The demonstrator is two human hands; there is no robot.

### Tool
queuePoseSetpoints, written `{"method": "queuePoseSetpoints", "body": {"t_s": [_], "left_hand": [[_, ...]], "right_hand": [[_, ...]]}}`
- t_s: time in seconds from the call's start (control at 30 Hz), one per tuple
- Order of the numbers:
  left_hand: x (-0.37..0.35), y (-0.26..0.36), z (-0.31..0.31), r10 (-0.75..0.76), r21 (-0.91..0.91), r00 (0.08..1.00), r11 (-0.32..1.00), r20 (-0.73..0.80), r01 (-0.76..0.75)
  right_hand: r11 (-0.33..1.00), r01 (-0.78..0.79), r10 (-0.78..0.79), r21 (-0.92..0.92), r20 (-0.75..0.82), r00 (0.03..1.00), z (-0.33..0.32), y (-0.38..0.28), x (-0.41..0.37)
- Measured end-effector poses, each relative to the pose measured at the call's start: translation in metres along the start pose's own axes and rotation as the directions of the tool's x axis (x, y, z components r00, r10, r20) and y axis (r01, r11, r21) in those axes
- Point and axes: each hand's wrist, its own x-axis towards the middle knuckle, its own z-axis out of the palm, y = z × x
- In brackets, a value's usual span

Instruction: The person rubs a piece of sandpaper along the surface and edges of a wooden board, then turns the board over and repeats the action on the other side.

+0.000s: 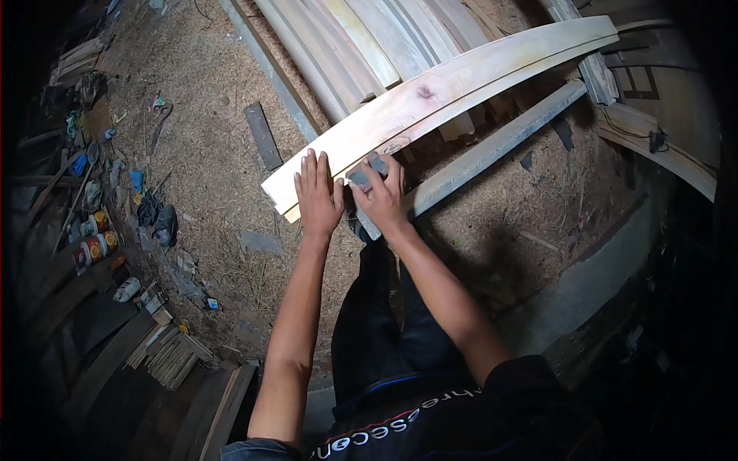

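Observation:
A long pale wooden board with a groove along its near edge lies slantwise across other planks. My left hand rests flat on the board's near left end, fingers stretched out. Just to its right, my right hand has its fingers wrapped round a small dark grey block, held against the board's near edge. A small pale bit shows between the hands at the groove.
Several planks lie beneath the board. A grey beam runs at the right, another at the left. Shavings cover the ground. Tins, bags and wood scraps lie at the left.

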Motion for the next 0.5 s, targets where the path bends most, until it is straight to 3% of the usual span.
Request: {"method": "queuePoseSetpoints", "body": {"t_s": [0.03, 0.1, 0.2, 0.3, 0.33, 0.37, 0.43, 0.5], "left_hand": [[0.001, 0.000, 0.000, 0.002, -0.003, 1.000, 1.000, 0.003, -0.002], [0.000, -0.002, -0.001, 0.010, 0.005, 1.000, 1.000, 0.008, -0.010], [-0.001, -0.003, 0.001, 0.020, 0.002, 1.000, 1.000, -0.010, -0.020], [0.000, 0.000, 0.001, 0.009, 0.009, 1.000, 1.000, -0.022, -0.009], [0.000, 0.001, 0.001, 0.003, 0.019, 1.000, 1.000, -0.017, -0.003], [0.000, 0.002, 0.002, 0.005, 0.018, 1.000, 1.000, -0.020, -0.005], [0.000, 0.002, 0.002, -0.006, -0.001, 1.000, 1.000, -0.024, 0.006], [0.000, -0.002, 0.000, 0.000, -0.016, 1.000, 1.000, -0.008, -0.001]], "right_hand": [[1.000, -0.002, 0.002, -0.003, 0.000, 1.000, -0.008, 0.009, 0.009], [0.999, -0.042, 0.038, -0.015, -0.191, 0.981, -0.027, 0.031, 0.029], [0.991, -0.069, 0.045, -0.114, -0.201, 0.979, -0.042, 0.053, 0.046], [0.986, -0.145, 0.126, -0.084, -0.202, 0.971, -0.033, 0.030, 0.033], [0.988, -0.152, 0.146, -0.034, -0.135, 0.980, -0.024, 0.017, 0.026], [0.999, -0.049, 0.049, 0.006, -0.143, 0.989, -0.009, 0.012, 0.015], [1.000, -0.016, 0.016, -0.020, -0.021, 1.000, 0.001, -0.004, 0.001], [0.998, -0.052, 0.052, 0.030, -0.006, 0.999, -0.003, 0.004, 0.005]]}}
